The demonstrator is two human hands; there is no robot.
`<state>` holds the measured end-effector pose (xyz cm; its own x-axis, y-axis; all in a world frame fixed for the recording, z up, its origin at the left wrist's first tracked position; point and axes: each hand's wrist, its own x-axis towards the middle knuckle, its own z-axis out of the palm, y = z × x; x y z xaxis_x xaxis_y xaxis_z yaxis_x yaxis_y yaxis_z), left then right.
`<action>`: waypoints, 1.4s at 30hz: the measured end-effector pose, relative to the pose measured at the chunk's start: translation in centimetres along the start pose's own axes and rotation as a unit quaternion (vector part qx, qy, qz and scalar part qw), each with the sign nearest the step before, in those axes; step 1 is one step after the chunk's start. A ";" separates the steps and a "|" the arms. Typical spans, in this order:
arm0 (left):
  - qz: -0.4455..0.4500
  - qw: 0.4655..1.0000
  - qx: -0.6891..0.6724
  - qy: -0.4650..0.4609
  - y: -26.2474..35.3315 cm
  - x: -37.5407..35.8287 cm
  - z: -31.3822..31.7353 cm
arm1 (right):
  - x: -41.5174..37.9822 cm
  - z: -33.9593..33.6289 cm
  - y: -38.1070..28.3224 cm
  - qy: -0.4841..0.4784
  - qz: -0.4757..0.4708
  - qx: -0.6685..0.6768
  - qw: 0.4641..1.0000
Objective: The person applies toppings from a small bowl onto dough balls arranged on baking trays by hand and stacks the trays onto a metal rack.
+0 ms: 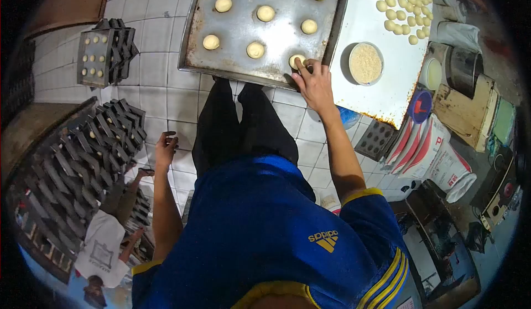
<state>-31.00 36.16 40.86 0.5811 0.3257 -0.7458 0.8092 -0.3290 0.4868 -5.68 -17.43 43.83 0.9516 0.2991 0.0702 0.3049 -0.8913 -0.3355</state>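
A large metal baking tray (pixel 287 29) holds several round, pale dough balls, spaced apart in rows. My right hand (pixel 316 87) reaches over the tray's near right corner, and its index finger presses on top of a dough ball (pixel 293 60) there. The thumb sits apart from that finger, near the tray's edge. Down at my side hangs my left hand (pixel 165 149), with loosely bent fingers and nothing visible in it. To the right of the tray, a bowl of pale crumbs (pixel 365 64) stands on a white table (pixel 354 27) with rusty edges.
Many small dough balls (pixel 401 2) lie on the table's far part. Stacked trays (pixel 98 57) stand on the tiled floor at left, above crisscrossed trays (pixel 94 143). A person in a white shirt (pixel 102 248) is at lower left. Sacks (pixel 431 154) lean at right.
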 end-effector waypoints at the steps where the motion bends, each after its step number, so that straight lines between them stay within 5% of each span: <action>1: 0.002 1.000 0.000 -0.004 -0.3 0.2 0.1 | -0.1 -0.4 1.0 0.009 -0.017 0.035 0.999; 3: 0.007 1.000 0.001 -0.013 -0.1 0.1 0.4 | 0.4 -2.0 4.3 0.090 0.098 0.127 0.983; 5: 0.008 1.000 0.005 -0.023 -0.3 -0.1 0.4 | 0.8 -3.7 8.9 0.184 0.214 0.043 0.958; 9: 0.003 0.999 -0.024 -0.043 -0.9 0.7 0.5 | 0.3 -3.9 17.0 0.119 0.369 -0.094 0.917; 11: -0.015 0.997 -0.044 -0.053 -1.6 1.3 0.0 | 0.5 -3.7 17.9 0.058 0.334 -0.141 0.930; 12: 0.047 0.997 -0.035 -0.052 -2.1 1.4 -0.4 | 0.7 -3.4 18.2 0.051 0.328 -0.166 0.929; 14: 0.014 0.999 -0.016 -0.029 1.7 -0.3 -0.6 | 0.5 -3.5 18.5 0.041 0.325 -0.171 0.929; 18: 0.016 0.998 -0.050 -0.017 -1.4 1.5 -0.9 | 0.8 -3.6 18.7 0.063 0.337 -0.165 0.925; 21: -0.007 0.995 -0.088 -0.035 -5.6 2.5 -0.9 | 2.0 -4.1 17.4 0.115 0.411 0.045 0.903; 24: -0.017 0.999 -0.040 -0.021 -4.7 0.9 -0.3 | 4.3 -2.6 13.1 0.144 0.288 0.276 0.905; 31: -0.024 0.998 -0.055 -0.013 -5.7 0.8 -0.1 | 12.2 4.1 -10.7 -0.087 0.146 0.380 0.909; 35: -0.034 0.995 -0.097 -0.010 -2.5 -0.4 -2.8 | 15.1 10.4 -15.9 -0.013 -0.025 0.244 0.969; 42: -0.056 0.995 -0.078 0.016 -3.3 0.0 -7.0 | 16.8 12.9 -17.2 -0.004 -0.140 0.067 0.988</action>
<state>-33.01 43.49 42.45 0.4874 0.3810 -0.7857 0.8710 -0.1488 0.4682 4.61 7.33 38.65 0.8307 0.5298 0.1711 0.5473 -0.7205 -0.4259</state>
